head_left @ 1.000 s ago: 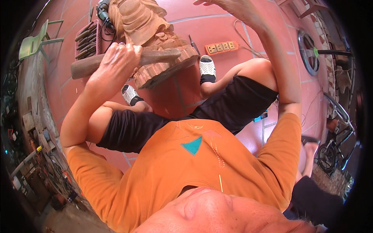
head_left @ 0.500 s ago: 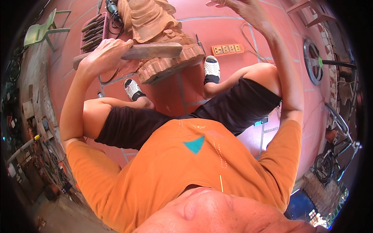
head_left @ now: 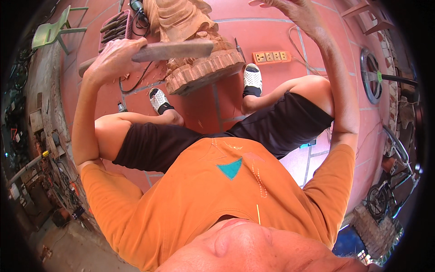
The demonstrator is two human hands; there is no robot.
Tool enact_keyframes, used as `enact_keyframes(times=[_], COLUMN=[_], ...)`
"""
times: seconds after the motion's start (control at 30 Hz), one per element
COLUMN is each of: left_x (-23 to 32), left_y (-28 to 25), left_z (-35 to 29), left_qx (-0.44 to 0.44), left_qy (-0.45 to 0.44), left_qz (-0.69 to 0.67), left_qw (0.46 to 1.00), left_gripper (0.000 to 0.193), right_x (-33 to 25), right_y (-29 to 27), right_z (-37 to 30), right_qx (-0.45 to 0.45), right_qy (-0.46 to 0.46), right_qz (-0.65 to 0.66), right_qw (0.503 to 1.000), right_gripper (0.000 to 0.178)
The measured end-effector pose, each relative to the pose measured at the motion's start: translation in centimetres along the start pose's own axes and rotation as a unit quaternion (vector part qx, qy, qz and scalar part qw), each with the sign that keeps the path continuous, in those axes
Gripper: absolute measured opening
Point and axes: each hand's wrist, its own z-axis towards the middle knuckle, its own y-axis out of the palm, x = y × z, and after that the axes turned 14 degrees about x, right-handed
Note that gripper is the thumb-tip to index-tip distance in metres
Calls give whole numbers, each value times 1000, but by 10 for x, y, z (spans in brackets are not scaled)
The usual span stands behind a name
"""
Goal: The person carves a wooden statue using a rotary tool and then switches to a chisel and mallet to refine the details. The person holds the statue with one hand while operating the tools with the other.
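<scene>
My left hand (head_left: 114,58) is closed around a long, flat-sided wooden bar (head_left: 176,50), held roughly level above the floor. The bar's right end overlaps the lower part of a wood carving (head_left: 174,20) with draped folds and a ridged base (head_left: 206,70). From this view I cannot tell whether the bar touches the carving. My right hand (head_left: 297,12) is raised at the top edge, right of the carving. Its visible fingers stretch out leftward with nothing seen in them; part of the hand is cut off by the frame.
A pink tray (head_left: 128,31) of carving tools stands left of the carving, beside a corded power tool (head_left: 137,10). An orange power strip (head_left: 272,56) lies near my right foot. A green chair (head_left: 47,34) is at far left, a wheel (head_left: 371,76) at right. Wood chips litter the tiles.
My left hand has shifted slightly left and up with the wooden bar. The whole view has moved a little, and my right hand stays raised at the top.
</scene>
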Motion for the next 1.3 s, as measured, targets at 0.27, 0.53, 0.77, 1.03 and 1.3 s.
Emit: enact_keyframes(times=[0.27,0.53,0.77,1.03,1.3], left_x=[-32,-51,-69,-66,-58], left_y=[6,10,28,41,51], left_z=[-5,-9,-14,-7,-6], left_qx=[97,86,49,22,41], left_qy=[-28,-54,-64,-53,-41], left_qz=[8,77,128,111,80], left_qw=[995,992,988,992,995], left_gripper=[59,57,57,53,37], right_x=[-12,-11,-5,-17,-18], right_y=[7,9,8,11,10], right_z=[-2,-1,-1,-2,-3], right_qx=[13,13,10,9,8], right_qy=[32,35,19,59,69], right_qz=[-12,6,15,11,8], right_qw=[999,999,1000,998,998], right_gripper=[25,25,26,26,26])
